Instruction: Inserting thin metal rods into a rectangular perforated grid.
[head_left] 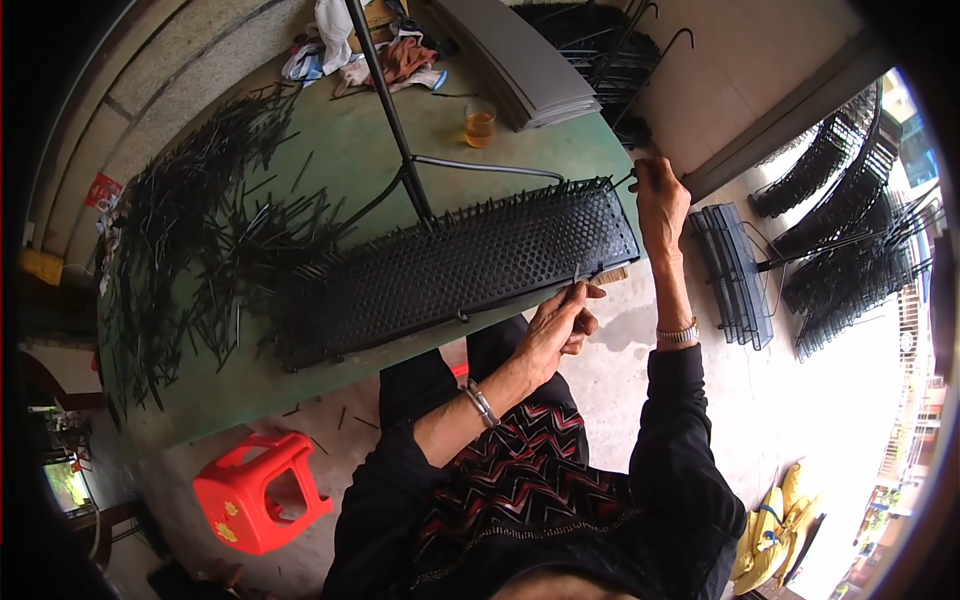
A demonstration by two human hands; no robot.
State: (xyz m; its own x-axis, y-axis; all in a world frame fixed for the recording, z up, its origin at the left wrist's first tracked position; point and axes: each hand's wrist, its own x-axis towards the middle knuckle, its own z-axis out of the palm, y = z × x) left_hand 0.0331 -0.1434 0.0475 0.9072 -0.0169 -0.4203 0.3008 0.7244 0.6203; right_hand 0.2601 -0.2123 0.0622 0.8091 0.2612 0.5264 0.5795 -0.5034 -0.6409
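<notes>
A long black perforated panel (470, 265) with a raised, spiky rim lies along the near side of the green table (370, 120). Its right end reaches the table's right edge. My left hand (560, 325) is closed at the panel's near edge, fingertips pinched together. What it holds there is too small to make out. Beyond the panel's far right corner, my right hand (662, 205) is raised and pinches a thin black strip (628, 178), which points toward that corner. A black rod (378, 80) with two curved braces rises from the panel's far side.
Loose black strips (190, 230) heap on the table's left. A cup of amber liquid (480, 124), grey sheets (530, 75) and crumpled cloths (395, 65) sit farther back. A red stool (262, 490) stands on the floor; similar black racks (735, 275) stand at right, yellow bundles (775, 530) lower right.
</notes>
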